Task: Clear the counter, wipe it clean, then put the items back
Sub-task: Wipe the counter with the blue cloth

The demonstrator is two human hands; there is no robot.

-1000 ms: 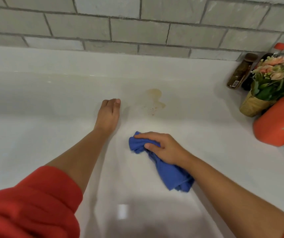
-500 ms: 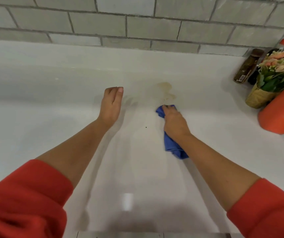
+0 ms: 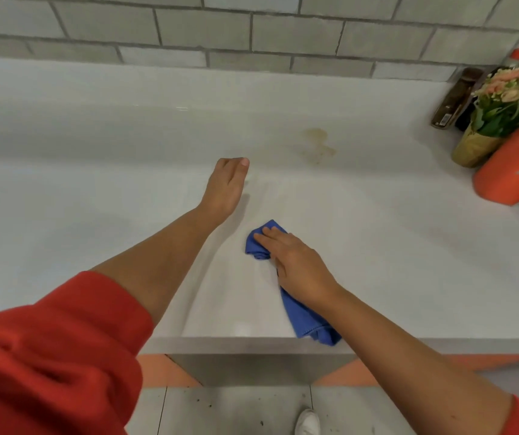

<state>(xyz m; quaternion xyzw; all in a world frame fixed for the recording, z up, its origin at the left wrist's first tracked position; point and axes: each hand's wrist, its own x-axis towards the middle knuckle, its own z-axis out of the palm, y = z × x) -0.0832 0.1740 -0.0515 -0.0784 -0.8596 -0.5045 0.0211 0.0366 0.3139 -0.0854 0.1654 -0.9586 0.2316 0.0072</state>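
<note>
Head view: right hand (image 3: pixel 299 271) lays straight, pressed-together fingers flat on the cloth (image 3: pixel 306 318) near the front edge of the table (image 3: pixel 94 189). Cloth shows beyond the fingertips and behind the wrist. Left hand (image 3: pixel 225 186), farther back, keeps fingers together, holding nothing.

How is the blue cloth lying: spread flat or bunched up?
Bunched up. The blue cloth is crumpled into a long wad with visible folds, pressed on the counter under the right hand.

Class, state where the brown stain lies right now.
Head view: the stain lies on the counter right of centre, beyond the blue cloth and left of the flowers.
</note>
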